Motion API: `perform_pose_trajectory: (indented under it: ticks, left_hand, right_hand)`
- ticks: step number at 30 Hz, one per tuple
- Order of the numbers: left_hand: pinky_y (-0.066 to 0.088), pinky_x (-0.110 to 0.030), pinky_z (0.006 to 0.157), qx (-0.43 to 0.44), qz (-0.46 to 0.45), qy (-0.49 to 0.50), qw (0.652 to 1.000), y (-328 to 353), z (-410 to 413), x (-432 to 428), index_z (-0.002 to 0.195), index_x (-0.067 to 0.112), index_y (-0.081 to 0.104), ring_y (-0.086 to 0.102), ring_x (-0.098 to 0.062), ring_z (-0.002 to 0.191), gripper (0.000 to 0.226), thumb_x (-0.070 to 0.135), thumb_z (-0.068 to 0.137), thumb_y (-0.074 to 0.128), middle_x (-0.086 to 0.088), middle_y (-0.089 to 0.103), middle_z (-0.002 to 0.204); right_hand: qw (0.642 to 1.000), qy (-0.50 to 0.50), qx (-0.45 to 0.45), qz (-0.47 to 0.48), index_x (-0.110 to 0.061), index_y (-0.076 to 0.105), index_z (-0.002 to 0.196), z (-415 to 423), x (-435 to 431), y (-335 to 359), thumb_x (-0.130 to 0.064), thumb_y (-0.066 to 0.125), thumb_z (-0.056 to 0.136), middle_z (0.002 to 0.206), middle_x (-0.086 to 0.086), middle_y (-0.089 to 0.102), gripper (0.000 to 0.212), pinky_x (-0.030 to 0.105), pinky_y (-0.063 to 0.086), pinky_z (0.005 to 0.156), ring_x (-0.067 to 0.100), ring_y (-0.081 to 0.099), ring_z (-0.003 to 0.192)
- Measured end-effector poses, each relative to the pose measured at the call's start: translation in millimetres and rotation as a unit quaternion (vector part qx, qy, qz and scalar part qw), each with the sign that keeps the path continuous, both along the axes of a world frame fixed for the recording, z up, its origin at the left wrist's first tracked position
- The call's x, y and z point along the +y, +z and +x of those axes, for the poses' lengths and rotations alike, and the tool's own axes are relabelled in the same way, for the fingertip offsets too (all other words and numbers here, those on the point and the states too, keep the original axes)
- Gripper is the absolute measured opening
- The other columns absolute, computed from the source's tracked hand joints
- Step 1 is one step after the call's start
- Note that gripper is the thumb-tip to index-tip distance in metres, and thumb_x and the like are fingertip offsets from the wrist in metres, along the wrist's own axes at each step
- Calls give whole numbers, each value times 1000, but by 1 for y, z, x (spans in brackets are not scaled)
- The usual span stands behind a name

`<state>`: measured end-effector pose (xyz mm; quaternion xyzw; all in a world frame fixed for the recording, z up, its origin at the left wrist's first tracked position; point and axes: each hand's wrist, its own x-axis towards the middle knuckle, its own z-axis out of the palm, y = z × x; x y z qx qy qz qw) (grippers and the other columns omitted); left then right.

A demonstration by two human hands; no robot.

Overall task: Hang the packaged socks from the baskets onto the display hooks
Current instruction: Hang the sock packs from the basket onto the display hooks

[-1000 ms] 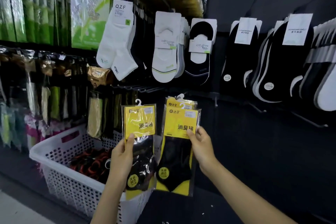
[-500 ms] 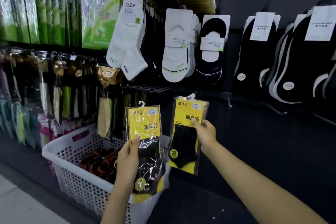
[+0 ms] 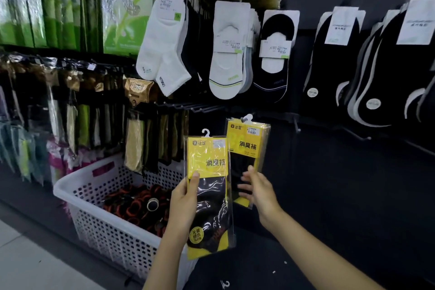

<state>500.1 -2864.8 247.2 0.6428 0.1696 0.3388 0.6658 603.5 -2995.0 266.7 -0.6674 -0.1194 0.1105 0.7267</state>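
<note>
My left hand (image 3: 183,202) grips a clear pack of black socks with a yellow card (image 3: 209,172) by its left edge, thumb on the front, and holds it upright in front of the wall. A second, matching pack (image 3: 249,141) hangs just to the right, its white hanger up at a display hook. In front of that pack's lower half is my right hand (image 3: 259,190), blurred, with its fingers spread and nothing held in them. The white perforated basket (image 3: 77,179) stands below and to the left, with dark and orange sock bundles inside.
White and black socks (image 3: 226,54) hang in rows above. Bare black hooks (image 3: 195,107) stick out just over the hung pack, and another (image 3: 296,125) juts out to the right. Packaged goods fill the left wall. Dark panel spreads to the lower right.
My right hand carried its pack up to the hook, then let go and dropped to the pack's lower half. The left hand's pack stayed about where it was.
</note>
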Motion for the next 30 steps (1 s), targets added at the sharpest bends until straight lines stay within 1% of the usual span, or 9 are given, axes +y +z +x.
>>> perform_pose_trajectory:
  ticks: [3,8,11,14,20,23,25,27,30]
  left_hand:
    - [40,-3,60,-3,13,-34,999,2,2,-10,78,38,55,54,22,68,19,46,93,46,22,63,73]
    - [48,-16,79,-29,22,-102,994,6,2,-24,101,31,67,64,5,93,30,50,88,47,17,71,99]
    - [49,-26,93,-36,18,-117,992,8,3,-30,119,28,60,62,-1,105,35,44,92,46,9,67,114]
    - [47,-33,100,-38,12,-133,990,9,2,-37,131,34,49,58,-3,112,49,51,85,46,12,62,122]
    - [35,-33,110,-30,18,-127,991,8,5,-42,138,37,43,44,-3,128,57,54,84,45,15,47,139]
    - [35,-33,110,-22,14,-125,992,2,7,-36,139,38,41,43,-2,128,60,57,82,45,16,46,140]
    - [37,-30,109,-15,14,-119,993,-4,9,-32,138,38,42,45,1,126,61,59,81,46,17,47,138]
    - [39,-28,106,-4,18,-119,993,-10,12,-29,133,40,46,47,3,122,55,58,81,47,18,50,136]
    - [42,-31,105,15,11,-125,992,-22,16,-25,132,38,46,50,-2,121,50,54,85,47,13,51,135]
  right_hand:
    - [995,89,-37,-33,-13,60,111,-21,0,7,-38,49,96,107,6,69,32,32,54,84,19,66,98]
    - [993,88,-77,33,-16,64,109,-33,-9,8,-22,54,95,105,4,73,18,32,55,87,17,70,97]
    - [991,23,-116,56,-16,63,104,-29,-15,9,-19,54,95,102,3,73,13,28,55,85,14,69,95]
    - [990,-43,-122,54,-17,63,98,-22,-19,14,-19,54,95,99,1,73,10,31,54,85,14,69,94]
    - [987,-85,-139,3,-12,63,96,-6,-12,24,-23,55,95,97,4,72,14,22,52,71,10,67,87]
    - [987,-90,-134,-25,2,59,104,1,-3,26,-25,56,95,106,20,66,29,43,51,88,32,61,102]
    - [986,-103,-127,-33,7,56,106,6,4,26,-26,56,94,110,26,62,35,50,48,92,40,57,105]
    - [987,-115,-109,-30,8,56,104,13,9,26,-26,57,94,105,24,64,35,46,50,88,40,59,100]
    - [990,-121,-75,-20,0,58,93,21,12,23,-27,59,93,85,5,64,27,27,51,75,21,62,81]
